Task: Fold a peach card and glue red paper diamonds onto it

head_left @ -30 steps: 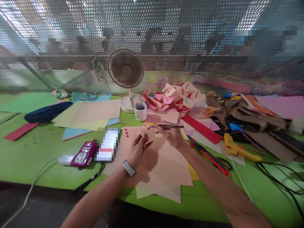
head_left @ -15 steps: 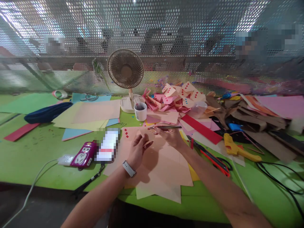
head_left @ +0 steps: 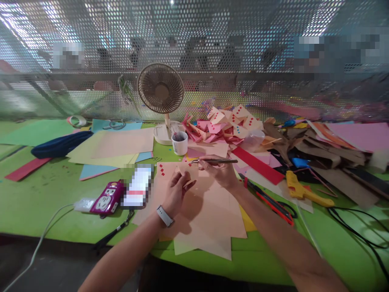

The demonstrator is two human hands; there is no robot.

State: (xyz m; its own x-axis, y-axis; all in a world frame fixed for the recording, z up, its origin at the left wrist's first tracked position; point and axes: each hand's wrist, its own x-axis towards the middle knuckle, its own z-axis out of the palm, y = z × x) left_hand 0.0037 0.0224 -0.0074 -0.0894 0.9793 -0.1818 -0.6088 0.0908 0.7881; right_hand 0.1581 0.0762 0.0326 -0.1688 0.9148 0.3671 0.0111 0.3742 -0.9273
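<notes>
My left hand (head_left: 176,188), with a light band at its wrist, is closed on a small folded piece of peach paper (head_left: 180,169). In my right hand (head_left: 220,172) is a pair of slim metal tweezers (head_left: 217,161), held nearly level with the bent tips pointing left. Close by those tips is a small red diamond-shaped piece (head_left: 190,164); whether they touch it I cannot tell. Both hands are over overlapping peach sheets (head_left: 212,215). More red diamonds (head_left: 162,170) lie on the sheet's upper left corner.
Left of the hands are a pixelated phone (head_left: 138,186) and a purple power socket (head_left: 105,198). A fan (head_left: 161,88) and white cup (head_left: 180,143) stand behind. Paper pieces (head_left: 225,121) are heaped at the back. Scissors (head_left: 273,202) and a yellow glue gun (head_left: 305,190) lie right.
My right hand has shifted slightly to the right, and the tweezer tips have drawn back a little from the red diamond. My left hand has hardly moved.
</notes>
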